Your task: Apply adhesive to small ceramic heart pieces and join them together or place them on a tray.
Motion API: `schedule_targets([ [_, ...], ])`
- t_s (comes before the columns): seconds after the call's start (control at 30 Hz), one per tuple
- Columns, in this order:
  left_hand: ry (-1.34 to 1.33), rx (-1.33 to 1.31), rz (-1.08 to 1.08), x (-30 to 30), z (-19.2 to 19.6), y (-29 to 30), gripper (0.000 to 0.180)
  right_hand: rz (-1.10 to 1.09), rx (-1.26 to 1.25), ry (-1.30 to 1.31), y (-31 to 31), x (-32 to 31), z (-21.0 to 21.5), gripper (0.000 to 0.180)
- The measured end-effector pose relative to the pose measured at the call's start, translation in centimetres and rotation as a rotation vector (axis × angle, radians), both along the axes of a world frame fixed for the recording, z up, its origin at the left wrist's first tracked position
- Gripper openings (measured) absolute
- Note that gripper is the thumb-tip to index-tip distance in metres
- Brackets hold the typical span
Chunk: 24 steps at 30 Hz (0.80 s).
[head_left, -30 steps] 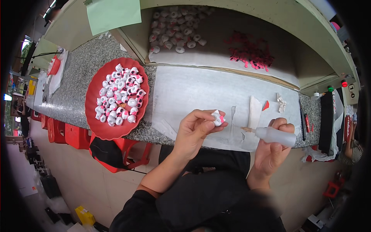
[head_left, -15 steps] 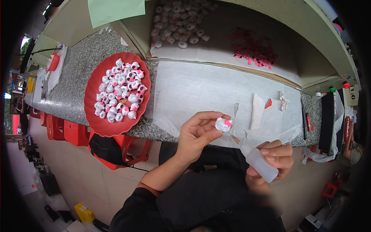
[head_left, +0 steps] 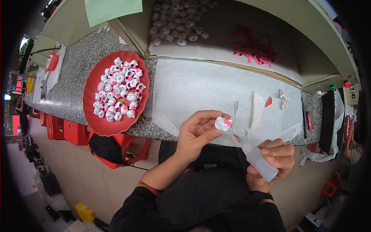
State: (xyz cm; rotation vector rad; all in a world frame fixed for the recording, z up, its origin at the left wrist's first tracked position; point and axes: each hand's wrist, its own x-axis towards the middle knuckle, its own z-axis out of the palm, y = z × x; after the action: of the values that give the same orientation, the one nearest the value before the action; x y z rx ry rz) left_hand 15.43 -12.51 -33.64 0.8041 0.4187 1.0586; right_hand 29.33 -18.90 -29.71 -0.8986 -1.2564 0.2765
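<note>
My left hand (head_left: 199,133) has its fingers (head_left: 208,115) pinched narrow around a small white figurine (head_left: 223,123) with a pink patch, held up just over the near edge of the surface (head_left: 201,85). My right hand (head_left: 276,156) is wrapped closed around a translucent squeeze bottle (head_left: 258,160), its thin nozzle tilted up and left so the tip sits just beside the figurine; whether it touches I cannot tell.

Further out, a red plate (head_left: 92,116) heaped with similar white-and-pink figurines sits to my left on the speckled stone. On the pale sheet ahead lie strips of backing paper (head_left: 256,104) and a small red scrap (head_left: 268,101). The shelf behind holds more white pieces (head_left: 176,21) and a scatter of pink parts (head_left: 253,44).

What I would watch for: the figurine is gripped only by fingertips over the edge, so a nudge from the nozzle could knock it loose to the floor. A hard squeeze could flood the spot and run onto my fingers, I judge.

Against the half-second-earlier frame, the bottle sits a touch lower and its nozzle tip has closed in on the figurine; a second ago it lay nearly flat, off to the right. The left hand has barely shifted.
</note>
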Motion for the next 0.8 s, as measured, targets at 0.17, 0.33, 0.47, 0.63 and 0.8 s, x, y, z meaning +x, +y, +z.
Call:
schedule_targets([
  [0.17, 0.008, -0.025, -0.024, -0.04, 0.16, -0.09, 0.032, -0.006, 0.017, -0.010, -0.01, 0.08, -0.19, 0.040],
  [0.33, 0.014, -0.029, -0.049, -0.08, 0.16, -0.10, 0.033, 0.026, 0.021, -0.037, 0.03, 0.14, -0.19, 0.040],
  [0.47, 0.031, -0.017, -0.034, -0.03, 0.09, -0.21, 0.034, 0.027, 0.013, -0.036, 0.04, 0.05, -0.21, 0.040],
  [0.63, 0.084, 0.195, 0.013, 0.05, 0.17, -0.13, 0.033, 0.078, 0.010, -0.081, 0.26, 0.22, 0.15, 0.040],
  [0.8, 0.200, 0.296, 0.056, 0.04, 0.00, -0.04, 0.033, 0.102, -0.001, -0.087, 0.43, 0.25, 0.11, 0.039],
])
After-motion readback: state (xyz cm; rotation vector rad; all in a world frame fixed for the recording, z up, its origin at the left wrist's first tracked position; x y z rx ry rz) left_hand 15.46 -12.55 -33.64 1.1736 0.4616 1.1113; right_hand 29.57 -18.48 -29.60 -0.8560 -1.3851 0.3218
